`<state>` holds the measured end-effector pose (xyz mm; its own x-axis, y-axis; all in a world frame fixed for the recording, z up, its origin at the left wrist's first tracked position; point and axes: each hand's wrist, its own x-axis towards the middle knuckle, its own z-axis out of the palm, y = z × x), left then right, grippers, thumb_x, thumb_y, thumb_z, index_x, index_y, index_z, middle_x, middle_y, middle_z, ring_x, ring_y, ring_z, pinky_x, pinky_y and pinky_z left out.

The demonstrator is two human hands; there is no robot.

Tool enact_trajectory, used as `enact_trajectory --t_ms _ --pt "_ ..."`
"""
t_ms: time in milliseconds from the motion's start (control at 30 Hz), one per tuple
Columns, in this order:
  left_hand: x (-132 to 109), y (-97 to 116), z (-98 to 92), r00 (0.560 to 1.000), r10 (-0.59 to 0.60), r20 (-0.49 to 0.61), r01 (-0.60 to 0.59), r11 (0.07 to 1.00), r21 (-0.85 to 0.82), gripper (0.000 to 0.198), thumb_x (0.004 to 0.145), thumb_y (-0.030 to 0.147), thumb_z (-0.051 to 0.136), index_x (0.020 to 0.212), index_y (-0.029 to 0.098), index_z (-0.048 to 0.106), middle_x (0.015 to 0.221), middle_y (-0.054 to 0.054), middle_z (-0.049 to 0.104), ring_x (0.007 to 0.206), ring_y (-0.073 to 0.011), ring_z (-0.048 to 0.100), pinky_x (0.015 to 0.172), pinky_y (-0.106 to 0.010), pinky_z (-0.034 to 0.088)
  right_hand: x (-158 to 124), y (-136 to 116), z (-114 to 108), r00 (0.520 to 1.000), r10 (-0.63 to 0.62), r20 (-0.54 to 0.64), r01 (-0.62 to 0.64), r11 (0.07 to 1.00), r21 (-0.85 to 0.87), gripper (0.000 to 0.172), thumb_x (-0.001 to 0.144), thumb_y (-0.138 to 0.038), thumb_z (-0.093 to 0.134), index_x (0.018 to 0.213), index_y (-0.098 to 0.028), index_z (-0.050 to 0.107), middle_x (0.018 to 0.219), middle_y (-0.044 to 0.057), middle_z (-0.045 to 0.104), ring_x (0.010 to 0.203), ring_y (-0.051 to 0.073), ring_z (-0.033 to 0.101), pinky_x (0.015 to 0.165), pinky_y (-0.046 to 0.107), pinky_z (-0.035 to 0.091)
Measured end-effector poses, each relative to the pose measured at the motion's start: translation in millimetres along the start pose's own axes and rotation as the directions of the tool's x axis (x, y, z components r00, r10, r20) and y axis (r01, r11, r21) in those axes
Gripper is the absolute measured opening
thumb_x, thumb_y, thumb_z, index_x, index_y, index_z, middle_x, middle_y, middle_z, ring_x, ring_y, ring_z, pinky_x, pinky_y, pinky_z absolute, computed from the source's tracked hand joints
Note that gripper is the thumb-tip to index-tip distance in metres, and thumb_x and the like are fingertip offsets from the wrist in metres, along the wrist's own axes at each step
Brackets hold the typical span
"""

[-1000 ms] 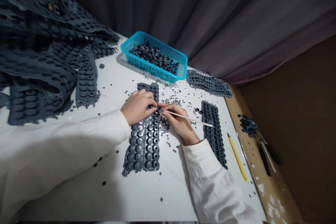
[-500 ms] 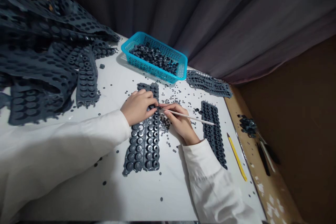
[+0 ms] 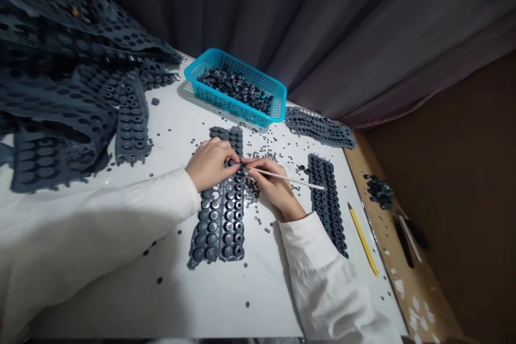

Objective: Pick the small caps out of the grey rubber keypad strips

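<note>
A dark grey rubber sheet with rows of round, raised studs [image 3: 220, 226] lies lengthwise on the white table. My left hand [image 3: 213, 164] rests over its upper part, thumb and forefinger closed on a stud at the sheet's right edge. A thin white stick [image 3: 294, 178] is pinched in my right hand [image 3: 274, 185], its near end pointing right. The stick's tip meets the left fingertips, where fingers partly hide it. Tiny dark discs [image 3: 253, 188] lie scattered beside and beyond the right hand.
Behind the hands stands a blue perforated basket [image 3: 193, 83] holding many small dark rubber parts. Crumpled rubber sheets [image 3: 60, 102] are heaped at left. On the right lie another studded strip [image 3: 328, 199], a flattened strip [image 3: 320, 128] and a yellow pencil [image 3: 363, 239]. A dark curtain [image 3: 258, 16] hangs behind.
The white stick has slid slightly left, its tip further in at the left fingertips. The left thumb and forefinger have closed nearer together. The whole view has shifted a little.
</note>
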<state>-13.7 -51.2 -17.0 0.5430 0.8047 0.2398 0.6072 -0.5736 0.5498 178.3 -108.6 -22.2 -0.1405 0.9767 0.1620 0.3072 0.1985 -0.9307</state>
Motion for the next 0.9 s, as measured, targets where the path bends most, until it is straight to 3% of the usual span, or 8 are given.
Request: enact_trajectory --t_ms 267,467,667,800,900 --pt "-0.8 1.0 2.6 1.000 -0.018 -0.008 0.018 1.000 -0.003 0.011 0.080 0.025 0.063 0.081 0.020 0.073 0.078 -0.003 0.066 0.084 -0.0234 0.054 0.072 -0.034 0.036 1.5 -2.5 0.3 0.999 0.031 0.029 -0.033 0.998 0.053 0.014 0.085 -0.036 0.066 0.086 -0.023 0.064 0.108 0.007 0.073 0.103 0.022 0.068 0.091 0.038 0.051" --pt "-1.2 0.8 4.6 0.999 -0.035 -0.033 0.035 0.999 -0.005 0.009 0.078 0.025 0.065 0.080 0.021 0.073 0.076 -0.003 0.064 0.083 -0.0233 0.054 0.073 -0.034 0.037 1.3 -1.1 -0.2 0.999 -0.015 0.036 0.014 1.000 0.013 0.013 0.087 -0.036 0.064 0.088 -0.023 0.065 0.105 0.006 0.074 0.100 0.022 0.069 0.089 0.037 0.052" --pt "-1.3 1.3 4.1 0.999 -0.038 -0.032 0.038 0.999 0.001 0.010 0.078 0.025 0.065 0.081 0.020 0.073 0.076 -0.003 0.064 0.082 -0.0231 0.054 0.073 -0.034 0.038 1.2 -1.5 -0.4 0.990 -0.126 0.059 0.134 0.978 -0.160 0.014 0.091 -0.036 0.059 0.092 -0.024 0.064 0.104 0.007 0.073 0.099 0.021 0.068 0.087 0.036 0.052" --pt "-0.9 1.8 3.5 0.999 -0.042 -0.032 0.043 0.999 0.010 0.011 0.078 0.025 0.064 0.081 0.020 0.074 0.076 -0.003 0.065 0.084 -0.0237 0.054 0.074 -0.035 0.039 2.0 -0.3 -0.1 0.958 -0.253 0.133 0.284 0.902 -0.327 0.014 0.095 -0.032 0.053 0.097 -0.024 0.064 0.105 0.007 0.073 0.098 0.020 0.067 0.089 0.036 0.051" --pt "-0.5 1.9 3.3 0.999 -0.042 -0.029 0.042 0.999 0.017 0.013 0.078 0.025 0.063 0.082 0.020 0.074 0.077 -0.004 0.065 0.084 -0.0243 0.054 0.074 -0.036 0.039 2.9 0.2 0.2 0.945 -0.269 0.185 0.322 0.861 -0.393 0.016 0.096 -0.031 0.049 0.100 -0.026 0.064 0.108 0.007 0.071 0.101 0.021 0.065 0.091 0.037 0.050"
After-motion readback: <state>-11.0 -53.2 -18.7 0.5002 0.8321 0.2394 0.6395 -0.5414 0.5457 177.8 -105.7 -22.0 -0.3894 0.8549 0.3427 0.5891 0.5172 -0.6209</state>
